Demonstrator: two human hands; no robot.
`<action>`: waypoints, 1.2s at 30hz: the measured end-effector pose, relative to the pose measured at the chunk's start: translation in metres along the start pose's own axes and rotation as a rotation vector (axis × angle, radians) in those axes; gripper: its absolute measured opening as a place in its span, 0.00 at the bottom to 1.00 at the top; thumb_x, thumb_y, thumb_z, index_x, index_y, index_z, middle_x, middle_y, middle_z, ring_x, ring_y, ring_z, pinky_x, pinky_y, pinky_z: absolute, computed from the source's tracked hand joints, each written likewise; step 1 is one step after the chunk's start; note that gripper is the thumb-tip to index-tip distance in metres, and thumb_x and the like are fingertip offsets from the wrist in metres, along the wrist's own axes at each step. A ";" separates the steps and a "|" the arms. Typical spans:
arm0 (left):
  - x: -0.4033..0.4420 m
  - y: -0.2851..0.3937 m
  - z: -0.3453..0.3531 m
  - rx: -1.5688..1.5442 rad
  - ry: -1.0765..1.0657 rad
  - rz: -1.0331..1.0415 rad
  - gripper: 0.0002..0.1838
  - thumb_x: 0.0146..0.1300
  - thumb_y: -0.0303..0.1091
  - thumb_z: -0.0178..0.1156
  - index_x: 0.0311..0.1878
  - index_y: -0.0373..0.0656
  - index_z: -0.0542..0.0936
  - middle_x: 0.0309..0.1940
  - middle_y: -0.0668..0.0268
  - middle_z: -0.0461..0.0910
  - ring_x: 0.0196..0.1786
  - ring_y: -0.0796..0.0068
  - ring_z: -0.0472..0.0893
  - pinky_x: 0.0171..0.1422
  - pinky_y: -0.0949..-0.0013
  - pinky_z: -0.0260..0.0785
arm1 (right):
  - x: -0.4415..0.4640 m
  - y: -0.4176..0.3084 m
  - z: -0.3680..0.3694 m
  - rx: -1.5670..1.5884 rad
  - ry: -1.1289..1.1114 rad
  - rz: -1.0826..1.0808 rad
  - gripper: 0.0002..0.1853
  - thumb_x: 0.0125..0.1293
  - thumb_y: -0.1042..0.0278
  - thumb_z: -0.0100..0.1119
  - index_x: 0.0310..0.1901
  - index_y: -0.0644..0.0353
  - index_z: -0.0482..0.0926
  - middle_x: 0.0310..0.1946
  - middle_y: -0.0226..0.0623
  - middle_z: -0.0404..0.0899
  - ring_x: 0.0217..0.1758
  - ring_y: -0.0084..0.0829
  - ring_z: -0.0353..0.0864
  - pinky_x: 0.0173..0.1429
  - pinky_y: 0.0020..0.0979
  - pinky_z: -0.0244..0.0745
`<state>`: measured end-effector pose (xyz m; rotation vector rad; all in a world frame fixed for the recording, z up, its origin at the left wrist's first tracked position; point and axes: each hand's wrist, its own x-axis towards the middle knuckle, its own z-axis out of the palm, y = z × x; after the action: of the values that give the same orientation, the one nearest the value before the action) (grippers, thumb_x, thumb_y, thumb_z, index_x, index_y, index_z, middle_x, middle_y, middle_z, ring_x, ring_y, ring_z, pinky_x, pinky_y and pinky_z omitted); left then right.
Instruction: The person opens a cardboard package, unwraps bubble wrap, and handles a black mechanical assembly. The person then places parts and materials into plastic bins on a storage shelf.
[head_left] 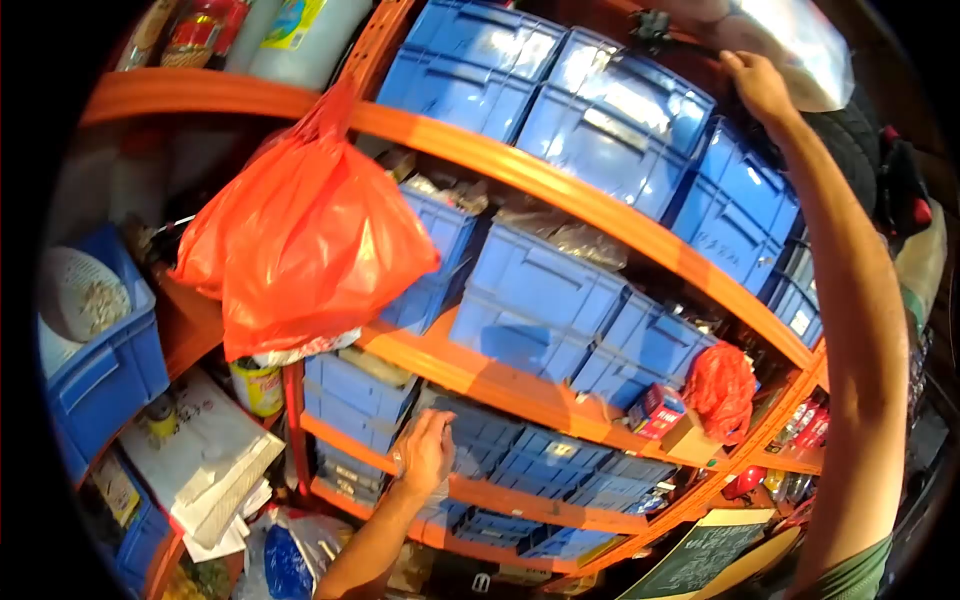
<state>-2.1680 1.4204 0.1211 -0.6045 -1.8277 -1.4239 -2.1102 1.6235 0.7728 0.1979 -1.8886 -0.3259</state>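
Note:
My right hand [757,84] is raised at the top right, its fingers curled near the edge of a clear plastic bag [800,50] on top of the blue bins; whether it grips anything is unclear. Lower down, my left hand [427,450] is in front of the lower shelves, fingers bent, with something clear and thin beside the palm that I cannot make out. Blue bins [615,120] stand on the upper orange shelf. A red plastic bag [310,235] hangs at the left from the orange rack [560,180].
A blue crate [105,365] with a white strainer stands at the far left, above papers [205,450]. More blue bins [540,300] fill the middle shelf, beside a small red bag [720,390]. A dark board [700,560] leans at the lower right.

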 end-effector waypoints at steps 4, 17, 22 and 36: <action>0.038 -0.017 0.033 0.093 0.010 0.193 0.11 0.61 0.24 0.60 0.48 0.44 0.79 0.44 0.59 0.77 0.36 0.50 0.80 0.39 0.57 0.74 | -0.006 -0.023 -0.013 0.021 -0.068 0.049 0.23 0.73 0.48 0.49 0.38 0.62 0.82 0.29 0.41 0.83 0.38 0.36 0.84 0.47 0.35 0.75; -0.009 -0.090 0.109 0.196 -0.115 0.123 0.21 0.62 0.38 0.64 0.57 0.43 0.78 0.60 0.51 0.71 0.51 0.46 0.77 0.51 0.50 0.73 | 0.015 -0.023 -0.001 -0.338 -0.026 -0.118 0.22 0.74 0.46 0.49 0.53 0.56 0.81 0.45 0.47 0.84 0.48 0.45 0.82 0.58 0.42 0.75; -0.012 -0.112 0.134 0.088 -0.082 0.072 0.16 0.61 0.34 0.65 0.53 0.42 0.82 0.60 0.52 0.72 0.52 0.46 0.76 0.48 0.53 0.75 | 0.028 -0.012 0.008 -0.389 -0.048 -0.101 0.23 0.75 0.46 0.47 0.59 0.51 0.78 0.51 0.45 0.83 0.55 0.46 0.81 0.62 0.43 0.74; -0.006 -0.110 0.130 0.001 -0.047 0.148 0.14 0.60 0.29 0.65 0.49 0.38 0.81 0.55 0.52 0.72 0.48 0.49 0.76 0.46 0.55 0.75 | 0.045 -0.036 0.007 -0.620 -0.022 -0.125 0.23 0.75 0.48 0.47 0.62 0.51 0.77 0.49 0.43 0.83 0.50 0.40 0.82 0.57 0.42 0.75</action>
<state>-2.2793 1.5152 0.0327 -0.7628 -1.7807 -1.3208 -2.1324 1.5768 0.7990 -0.1084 -1.7124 -0.9781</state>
